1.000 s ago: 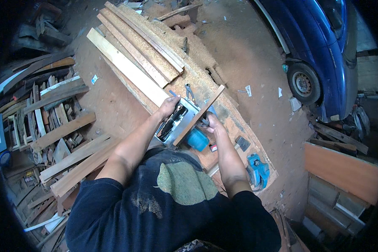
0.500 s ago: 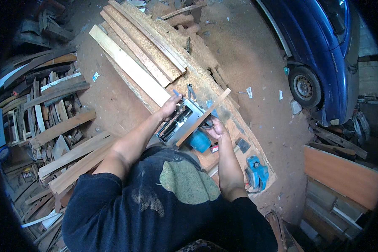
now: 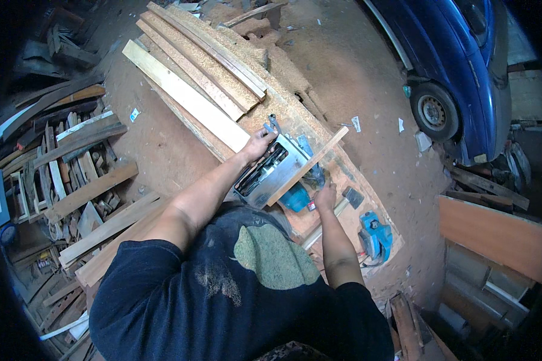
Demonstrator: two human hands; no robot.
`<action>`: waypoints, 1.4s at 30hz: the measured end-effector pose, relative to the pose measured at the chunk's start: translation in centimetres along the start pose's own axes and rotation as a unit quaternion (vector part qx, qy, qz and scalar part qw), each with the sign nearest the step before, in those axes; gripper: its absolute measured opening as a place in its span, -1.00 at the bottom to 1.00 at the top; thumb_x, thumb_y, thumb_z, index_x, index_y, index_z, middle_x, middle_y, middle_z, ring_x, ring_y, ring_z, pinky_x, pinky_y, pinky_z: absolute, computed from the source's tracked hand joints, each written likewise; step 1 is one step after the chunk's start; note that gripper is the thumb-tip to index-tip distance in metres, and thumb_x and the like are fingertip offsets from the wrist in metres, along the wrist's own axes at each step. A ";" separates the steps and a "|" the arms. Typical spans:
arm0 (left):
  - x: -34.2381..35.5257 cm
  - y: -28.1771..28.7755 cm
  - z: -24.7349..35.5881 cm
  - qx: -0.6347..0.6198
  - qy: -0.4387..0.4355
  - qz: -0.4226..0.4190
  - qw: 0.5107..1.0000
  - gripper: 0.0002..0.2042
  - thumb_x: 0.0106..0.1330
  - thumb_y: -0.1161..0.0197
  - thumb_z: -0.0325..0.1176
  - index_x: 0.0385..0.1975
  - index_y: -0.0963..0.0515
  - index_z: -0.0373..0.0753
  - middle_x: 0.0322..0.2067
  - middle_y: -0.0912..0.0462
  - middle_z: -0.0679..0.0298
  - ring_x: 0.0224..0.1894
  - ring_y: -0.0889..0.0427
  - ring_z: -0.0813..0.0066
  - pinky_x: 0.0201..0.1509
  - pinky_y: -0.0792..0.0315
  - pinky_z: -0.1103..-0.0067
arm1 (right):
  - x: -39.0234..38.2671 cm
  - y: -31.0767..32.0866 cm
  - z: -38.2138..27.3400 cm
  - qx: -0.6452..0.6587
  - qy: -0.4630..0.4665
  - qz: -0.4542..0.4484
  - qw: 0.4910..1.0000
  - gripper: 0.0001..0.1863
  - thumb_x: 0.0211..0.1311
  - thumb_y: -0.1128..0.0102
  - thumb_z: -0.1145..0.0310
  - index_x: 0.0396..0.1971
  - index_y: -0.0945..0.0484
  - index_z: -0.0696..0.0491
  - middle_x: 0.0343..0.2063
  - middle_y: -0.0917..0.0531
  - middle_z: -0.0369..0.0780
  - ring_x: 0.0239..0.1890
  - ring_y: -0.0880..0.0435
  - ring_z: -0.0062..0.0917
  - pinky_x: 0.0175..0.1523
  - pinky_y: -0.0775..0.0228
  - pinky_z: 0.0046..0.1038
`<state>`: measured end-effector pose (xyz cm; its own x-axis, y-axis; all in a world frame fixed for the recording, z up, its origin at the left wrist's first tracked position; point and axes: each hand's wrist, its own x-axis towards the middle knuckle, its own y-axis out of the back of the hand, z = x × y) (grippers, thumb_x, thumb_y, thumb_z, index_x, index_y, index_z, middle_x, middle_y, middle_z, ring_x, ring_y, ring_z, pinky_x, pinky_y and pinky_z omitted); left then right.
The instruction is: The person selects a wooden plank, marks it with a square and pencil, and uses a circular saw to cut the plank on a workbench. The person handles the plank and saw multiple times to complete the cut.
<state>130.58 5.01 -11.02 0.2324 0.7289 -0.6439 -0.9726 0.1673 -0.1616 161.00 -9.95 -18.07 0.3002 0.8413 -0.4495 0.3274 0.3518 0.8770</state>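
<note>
A circular saw (image 3: 277, 175) is turned over above the bench, its silver base plate facing up and its blue-green motor housing beneath. A narrow wooden strip (image 3: 307, 165) lies across the plate. My left hand (image 3: 260, 145) is closed on the far left end of the saw. By the saw's right side, just past the strip, is my right hand (image 3: 325, 197); its fingers are curled together by a dark part, and what they hold is hidden. Pincers (image 3: 274, 123) lie beyond the left hand. A hammer (image 3: 353, 197) with a dark head rests beside the right hand.
The bench (image 3: 337, 165) holds long boards (image 3: 186, 96) and sawdust at its far end. A blue power tool (image 3: 376, 236) stands at the near right corner. Piled offcuts (image 3: 84, 156) fill the left; a blue car (image 3: 457, 72) is parked at the right.
My right hand has shifted right and nearer, away from the strip. The saw and my left hand sit slightly farther right in view. The hammer's handle shows more.
</note>
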 end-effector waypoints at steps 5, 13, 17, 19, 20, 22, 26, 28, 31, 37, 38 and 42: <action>-0.1 -0.3 -0.7 -0.064 -0.047 0.029 0.996 -0.73 0.52 -0.05 -0.05 -0.03 -0.45 -0.09 -0.48 -0.52 0.40 -0.60 -0.47 0.69 -0.63 -0.32 0.70 | 0.0 -2.6 2.8 -0.057 -0.031 0.014 0.998 -0.22 -0.04 -0.44 0.34 0.25 -0.31 0.07 -0.04 -0.54 0.05 0.07 -0.54 -0.07 0.21 -0.41 -0.24; -0.6 -0.7 -0.2 -0.141 -0.053 0.104 0.983 -0.68 0.51 -0.07 -0.10 0.02 -0.36 -0.21 -0.32 -0.59 0.23 -0.53 -0.54 0.56 -0.57 -0.48 0.59 | -1.4 -0.9 3.4 0.059 -0.132 -0.074 0.987 -0.53 0.01 -0.38 0.29 -0.05 -0.56 0.16 -0.12 -0.67 0.06 0.05 -0.64 -0.13 0.15 -0.44 -0.20; -0.2 0.3 -1.1 -0.058 -0.071 0.067 0.994 -0.70 0.48 -0.14 -0.13 -0.01 -0.46 -0.23 -0.31 -0.64 0.26 -0.49 -0.56 0.59 -0.53 -0.47 0.63 | -3.4 1.3 3.1 0.152 -0.173 0.061 0.971 -0.68 0.12 -0.21 0.34 -0.13 -0.59 0.17 -0.17 -0.69 0.06 0.03 -0.64 -0.11 0.12 -0.43 -0.19; -1.2 -0.1 -0.1 -0.045 -0.062 0.050 0.996 -0.73 0.46 -0.18 -0.16 -0.09 -0.55 -0.24 -0.36 -0.65 0.31 -0.44 -0.56 0.66 -0.46 -0.46 0.65 | -4.6 3.2 3.8 0.181 -0.170 0.078 0.965 -0.67 0.17 -0.19 0.27 -0.17 -0.57 0.20 -0.22 -0.68 0.08 -0.04 -0.65 -0.05 0.06 -0.43 -0.16; -0.8 -0.5 -0.4 -0.067 -0.067 0.052 0.994 -0.73 0.47 -0.17 -0.14 -0.09 -0.53 -0.21 -0.37 -0.64 0.32 -0.47 -0.55 0.66 -0.51 -0.42 0.64 | -5.0 4.0 4.1 0.197 -0.168 0.088 0.962 -0.66 0.20 -0.19 0.23 -0.19 -0.56 0.21 -0.25 -0.68 0.09 -0.07 -0.66 -0.02 0.04 -0.43 -0.14; -0.4 -1.1 -0.9 -0.115 -0.077 0.060 0.989 -0.74 0.48 -0.14 -0.11 -0.07 -0.47 -0.17 -0.38 -0.60 0.33 -0.53 -0.53 0.65 -0.60 -0.35 0.62 | -5.8 5.0 4.6 0.236 -0.150 0.108 0.954 -0.73 0.21 -0.16 0.28 -0.27 -0.58 0.21 -0.33 -0.70 0.01 -0.18 -0.69 -0.16 -0.03 -0.44 -0.21; -0.2 -1.6 0.4 -0.197 -0.045 0.051 0.978 -0.74 0.51 -0.09 -0.11 -0.02 -0.39 -0.14 -0.38 -0.58 0.33 -0.53 -0.54 0.63 -0.62 -0.34 0.63 | -6.7 4.7 6.1 0.313 -0.135 0.145 0.929 -0.77 0.23 -0.15 0.30 -0.36 -0.57 0.19 -0.43 -0.62 -0.16 -0.32 -0.59 -0.42 -0.15 -0.39 -0.35; -0.1 -1.5 0.4 -0.161 -0.050 0.061 0.984 -0.73 0.52 -0.07 -0.11 0.00 -0.35 -0.13 -0.38 -0.57 0.32 -0.54 -0.55 0.62 -0.64 -0.34 0.63 | -7.2 5.3 5.5 0.370 -0.124 0.139 0.910 -0.78 0.27 -0.14 0.29 -0.40 -0.55 0.17 -0.50 -0.56 -0.27 -0.41 -0.50 -0.55 -0.25 -0.32 -0.43; 0.7 -1.5 -0.4 -0.157 -0.041 0.069 0.984 -0.74 0.51 -0.09 -0.12 -0.03 -0.38 -0.14 -0.39 -0.58 0.33 -0.55 -0.55 0.61 -0.65 -0.34 0.63 | -9.1 7.9 3.9 0.460 -0.091 0.104 0.877 -0.71 0.36 -0.16 0.22 -0.46 -0.52 0.13 -0.57 -0.49 -0.36 -0.51 -0.38 -0.67 -0.38 -0.22 -0.51; 1.1 -1.6 -0.2 -0.086 -0.051 0.072 0.992 -0.76 0.48 -0.14 -0.15 -0.14 -0.47 -0.22 -0.43 -0.58 0.33 -0.54 -0.52 0.60 -0.60 -0.39 0.64 | -13.4 12.0 2.6 0.345 0.004 -0.044 0.938 -0.62 0.27 -0.34 0.13 -0.51 -0.63 0.17 -0.63 -0.53 -0.34 -0.54 -0.42 -0.69 -0.42 -0.26 -0.50; 1.2 -1.5 -0.2 -0.086 -0.051 0.074 0.992 -0.76 0.48 -0.14 -0.15 -0.16 -0.47 -0.22 -0.44 -0.58 0.33 -0.53 -0.51 0.60 -0.58 -0.40 0.64 | -14.0 12.8 1.7 0.304 0.025 -0.080 0.949 -0.63 0.25 -0.35 0.12 -0.47 -0.66 0.16 -0.64 -0.55 -0.31 -0.55 -0.44 -0.67 -0.42 -0.28 -0.49; 2.6 -1.4 -0.7 -0.053 -0.033 0.083 0.995 -0.74 0.47 -0.15 -0.14 -0.23 -0.49 -0.25 -0.46 -0.57 0.32 -0.50 -0.48 0.60 -0.46 -0.44 0.59 | -15.2 12.6 -0.6 0.167 0.129 -0.124 0.970 -0.59 0.20 -0.35 -0.02 -0.42 -0.71 0.10 -0.67 -0.60 -0.12 -0.60 -0.59 -0.37 -0.41 -0.38 -0.35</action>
<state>132.52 6.24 -13.01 0.0648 0.7836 -0.6178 -0.9902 -0.0265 -0.1374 160.04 -18.11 -0.12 -0.0450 0.8379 -0.5439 0.6461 0.4396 0.6239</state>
